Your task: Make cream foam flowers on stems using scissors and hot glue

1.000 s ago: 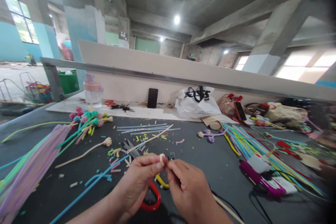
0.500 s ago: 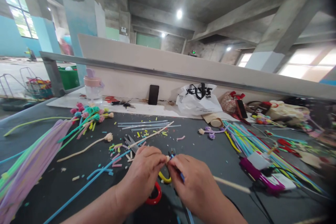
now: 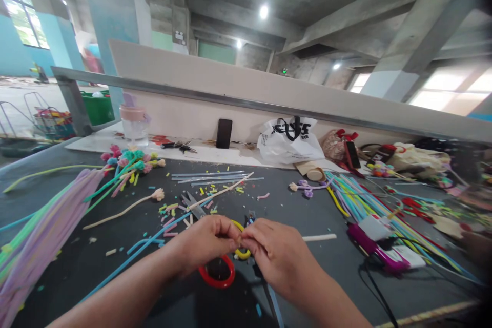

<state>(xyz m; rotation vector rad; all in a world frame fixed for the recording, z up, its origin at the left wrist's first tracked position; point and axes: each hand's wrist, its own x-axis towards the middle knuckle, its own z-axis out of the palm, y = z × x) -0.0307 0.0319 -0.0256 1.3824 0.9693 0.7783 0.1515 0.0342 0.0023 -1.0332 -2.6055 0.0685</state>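
Note:
My left hand and my right hand meet over the dark table, fingertips pinched together around the end of a cream pipe cleaner. Its straight tail sticks out to the right behind my right hand; fingers hide most of the pinched end. Beneath and beside my left hand lie scissors, with grey blades, a red handle loop and a yellow loop. A second cream pipe cleaner crosses near the blades. Blue pipe cleaners run past my left forearm.
Bundled pipe cleaners and fluffy flower heads lie left. Cut scraps are scattered centrally. To the right are more pipe cleaners and a purple corded tool. A phone, bag and bottle stand behind.
The cream pipe cleaner's tail has swung upward and looks shorter behind my right hand. My left hand has shifted slightly, showing more of the red and yellow loops.

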